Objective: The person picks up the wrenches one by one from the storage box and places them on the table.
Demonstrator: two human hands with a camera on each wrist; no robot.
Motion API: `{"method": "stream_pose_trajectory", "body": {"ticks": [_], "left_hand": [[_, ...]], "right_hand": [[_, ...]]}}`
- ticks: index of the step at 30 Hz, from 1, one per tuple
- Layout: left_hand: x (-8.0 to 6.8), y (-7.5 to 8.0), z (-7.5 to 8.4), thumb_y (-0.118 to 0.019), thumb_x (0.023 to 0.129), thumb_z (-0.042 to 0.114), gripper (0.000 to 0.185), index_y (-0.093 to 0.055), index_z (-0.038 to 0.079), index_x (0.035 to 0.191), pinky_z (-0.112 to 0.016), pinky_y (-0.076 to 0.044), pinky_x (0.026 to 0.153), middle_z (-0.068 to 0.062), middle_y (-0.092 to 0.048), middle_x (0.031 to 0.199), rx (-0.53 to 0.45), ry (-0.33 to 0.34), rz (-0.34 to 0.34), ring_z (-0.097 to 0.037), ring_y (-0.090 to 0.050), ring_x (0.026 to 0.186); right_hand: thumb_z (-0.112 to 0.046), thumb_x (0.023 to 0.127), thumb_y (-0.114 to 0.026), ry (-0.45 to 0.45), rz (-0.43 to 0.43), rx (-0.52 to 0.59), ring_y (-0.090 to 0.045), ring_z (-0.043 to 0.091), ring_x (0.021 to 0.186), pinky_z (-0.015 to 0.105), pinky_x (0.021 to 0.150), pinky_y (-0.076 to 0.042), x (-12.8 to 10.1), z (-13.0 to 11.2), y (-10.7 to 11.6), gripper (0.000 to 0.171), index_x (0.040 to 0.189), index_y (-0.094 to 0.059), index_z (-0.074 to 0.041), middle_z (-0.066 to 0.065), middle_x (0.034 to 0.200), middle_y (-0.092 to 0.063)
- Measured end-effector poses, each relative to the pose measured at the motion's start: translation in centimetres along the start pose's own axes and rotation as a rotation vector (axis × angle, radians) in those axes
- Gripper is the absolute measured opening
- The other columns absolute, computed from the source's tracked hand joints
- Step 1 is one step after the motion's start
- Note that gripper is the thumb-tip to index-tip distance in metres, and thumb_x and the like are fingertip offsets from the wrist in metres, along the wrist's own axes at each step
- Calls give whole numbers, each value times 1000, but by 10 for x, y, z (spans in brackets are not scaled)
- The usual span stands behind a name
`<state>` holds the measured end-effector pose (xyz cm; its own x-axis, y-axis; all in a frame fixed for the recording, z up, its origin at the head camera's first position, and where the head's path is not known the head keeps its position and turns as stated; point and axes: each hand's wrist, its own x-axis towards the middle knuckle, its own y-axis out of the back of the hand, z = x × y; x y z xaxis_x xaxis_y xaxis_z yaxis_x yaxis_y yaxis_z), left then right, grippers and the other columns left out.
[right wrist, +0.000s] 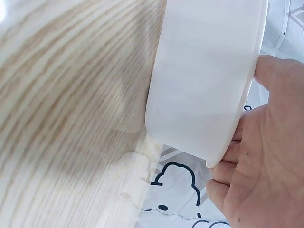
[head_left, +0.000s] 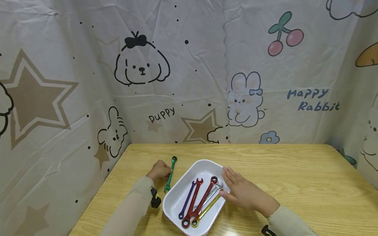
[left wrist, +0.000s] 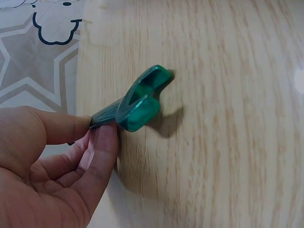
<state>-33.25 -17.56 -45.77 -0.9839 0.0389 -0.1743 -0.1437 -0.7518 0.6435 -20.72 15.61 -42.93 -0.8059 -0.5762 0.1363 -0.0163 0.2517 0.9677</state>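
While the head camera looks down at the pale wooden bench (head_left: 295,177), the left hand (head_left: 159,170) pinches a green wrench (head_left: 170,173) about halfway along its slim shaft, the ring end pointing toward the back wall and the open end toward the person, just left of a white tray (head_left: 177,196). That tray, a rounded rectangular dish, holds a purple wrench (head_left: 186,203), two red wrenches (head_left: 193,200), a silver wrench (head_left: 212,195) and a yellow wrench (head_left: 206,209) lying side by side at a slant. The right hand (head_left: 243,191) rests against the tray's right rim, fingers laid along the edge and thumb at the near side, curled about the rim. From the left wrist, the green wrench (left wrist: 137,102) shows a glossy metallic teal finish, its forked open jaw raised off the bench (left wrist: 228,118) and casting a shadow, with the left hand (left wrist: 47,166) clamping the shaft between thumb and curled fingers (left wrist: 102,152). From the right wrist, the white tray (right wrist: 204,76) fills the view with its smooth outer wall standing on the bench (right wrist: 71,118), and the right hand (right wrist: 266,161) has fingers hooked under and round the rim.
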Motion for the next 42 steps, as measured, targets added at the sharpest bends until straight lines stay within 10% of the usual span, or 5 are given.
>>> {"method": "stream_pose_trajectory", "body": {"ticks": [24,42], "left_hand": [[-3,-1,7,-58,83,0,34,-47,11,52,-23,-45,46,-2,-50,54,156,-2,115,-12,-52,46],[-3,-3,6,-56,83,0,24,-55,6,60,-19,-45,46,-5,-59,63,144,25,141,-11,-54,50]], "right_hand": [[-50,100,-38,1,0,-7,-22,40,142,49,113,-23,-1,2,-1,74,142,-33,10,26,153,-24],[-51,100,-38,-11,-7,8,-21,39,142,49,114,-22,0,2,-2,74,143,-33,10,25,153,-23]]}}
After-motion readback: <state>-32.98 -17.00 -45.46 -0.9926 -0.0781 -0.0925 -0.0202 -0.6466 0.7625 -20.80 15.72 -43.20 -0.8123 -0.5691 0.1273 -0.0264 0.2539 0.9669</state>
